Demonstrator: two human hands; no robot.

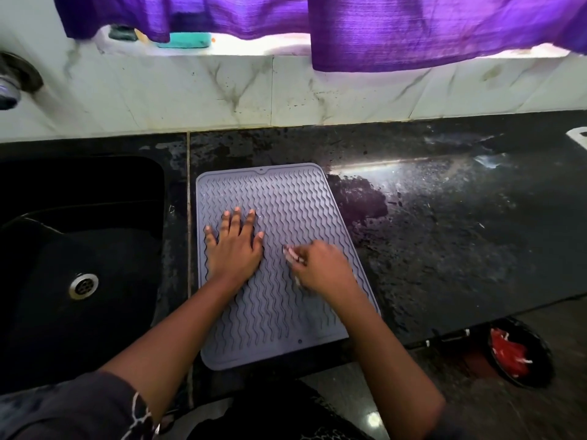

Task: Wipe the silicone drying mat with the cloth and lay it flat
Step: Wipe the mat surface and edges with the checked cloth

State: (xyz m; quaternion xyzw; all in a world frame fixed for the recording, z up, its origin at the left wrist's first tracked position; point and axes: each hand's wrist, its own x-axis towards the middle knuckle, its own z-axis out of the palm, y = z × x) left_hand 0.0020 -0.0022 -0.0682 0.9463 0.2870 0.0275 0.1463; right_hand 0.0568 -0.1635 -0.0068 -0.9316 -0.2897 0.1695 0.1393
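Note:
A grey silicone drying mat (279, 198) with wavy ridges lies flat on the black counter (444, 217), its near edge hanging slightly past the counter's front. My left hand (235, 246) presses flat on the mat's left half, fingers spread. My right hand (320, 268) is curled on the mat's right half, closed over a small pale cloth (292, 254) of which only a bit shows at the fingertips. The right hand looks blurred.
A black sink (79, 249) with a metal drain lies left of the mat. The counter right of the mat is wet. A tap (9, 87) sticks out at far left. Purple curtain (413, 30) hangs above the tiled wall. A black bin (517, 354) stands on the floor at right.

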